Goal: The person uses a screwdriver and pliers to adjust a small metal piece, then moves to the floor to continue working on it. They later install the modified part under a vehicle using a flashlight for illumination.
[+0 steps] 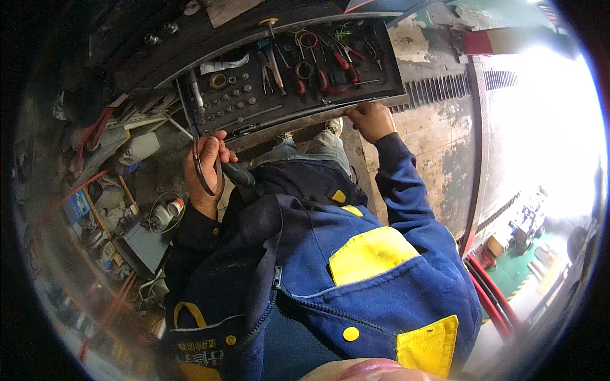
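My left hand [208, 162] is closed around a strap wrench [202, 168], left of the open tool drawer [318, 117]. The wrench has a thin looped band and what looks like a dark grip pointing toward my jacket. My right hand [372, 119] has its fingers curled over the drawer's front edge near its right corner. Inside the drawer, a long dark bar tool [279, 120] lies along the front. Several small sockets [236, 93] stand at the left, and red-handled pliers [342, 60] lie at the right.
Above the drawer runs a dark bench top [133, 51]. To my left is a cluttered shelf with a white bottle [162, 216] and a grey box [145, 244]. A floor grating [438, 89] lies right of the drawer, with red rails [489, 295] farther down.
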### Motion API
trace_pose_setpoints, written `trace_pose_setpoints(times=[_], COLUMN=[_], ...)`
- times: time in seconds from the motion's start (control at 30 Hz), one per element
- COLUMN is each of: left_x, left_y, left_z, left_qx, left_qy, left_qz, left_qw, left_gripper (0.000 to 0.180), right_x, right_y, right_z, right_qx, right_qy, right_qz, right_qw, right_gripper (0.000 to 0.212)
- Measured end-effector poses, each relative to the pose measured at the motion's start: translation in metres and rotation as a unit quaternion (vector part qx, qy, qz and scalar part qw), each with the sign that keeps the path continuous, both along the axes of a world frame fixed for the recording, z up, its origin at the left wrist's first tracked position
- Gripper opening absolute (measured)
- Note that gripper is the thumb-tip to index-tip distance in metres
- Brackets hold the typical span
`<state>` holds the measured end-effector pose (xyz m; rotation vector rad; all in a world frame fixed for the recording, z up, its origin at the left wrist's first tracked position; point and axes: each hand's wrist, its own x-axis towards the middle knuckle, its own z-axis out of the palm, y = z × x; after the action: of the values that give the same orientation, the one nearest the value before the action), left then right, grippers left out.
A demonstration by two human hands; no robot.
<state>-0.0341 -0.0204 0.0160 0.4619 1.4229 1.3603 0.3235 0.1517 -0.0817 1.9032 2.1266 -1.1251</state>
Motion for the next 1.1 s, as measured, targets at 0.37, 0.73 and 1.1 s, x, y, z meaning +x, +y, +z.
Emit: trace_pose_setpoints(times=[0.37,0.73,1.1], left_x=[0.009,0.006,-0.004], left_y=[0.0,-0.001,0.005], left_z=[0.017,0.012,0.006], left_qx=[-0.006,-0.012,-0.002], left_qy=[-0.04,0.015,0.006], left_qz=[0.021,0.014,-0.03], left_qw=[0.999,1.0,1.0], left_gripper=[0.032,0.027,0.035], right_x=[-0.059,-0.097,-0.043], right_y=[0.007,0.051,0.036], right_z=[0.002,-0.007,0.014], right_qx=[0.183,0.113,0.06], right_qy=[0.043,-0.087,0.093], right_qz=[-0.013,0.044,-0.046], right_qw=[0.982,0.989,0.993], right_gripper=[0.039,0.037,0.051])
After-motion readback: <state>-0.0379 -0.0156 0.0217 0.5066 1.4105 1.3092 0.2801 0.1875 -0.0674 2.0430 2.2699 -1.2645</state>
